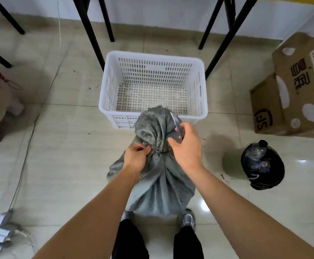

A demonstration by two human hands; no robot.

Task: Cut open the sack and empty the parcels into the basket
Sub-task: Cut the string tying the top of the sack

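Down on the tiled floor (62, 146) a grey woven sack (158, 180) stands upright between the person's shoes, its neck bunched and tied so the loose top flares out above the knot. The left hand (136, 157) pinches the gathered fabric at the neck from the left, fingers curled tight into the cloth. The right hand (187, 146) is curled round a small cutter (177, 125) — its blade end pokes up past the fingers and lies against the right side of the sack's flared top, though the exact point of contact is blurred. Thumb and fingers of that hand also press into the fabric just beside the knot.

Just beyond the sack sits a white slotted plastic basket (107, 90), nothing visible in it, its near rim partly hidden behind the sack's top. The parcels are out of sight — the sack is closed.

Off to the right lie a brown cardboard box (291, 94) with printed characters and a round bin lined with a black bag (262, 165). Black metal legs (90, 32) rise behind the basket, and a white power strip (1, 232) lies at the lower left.
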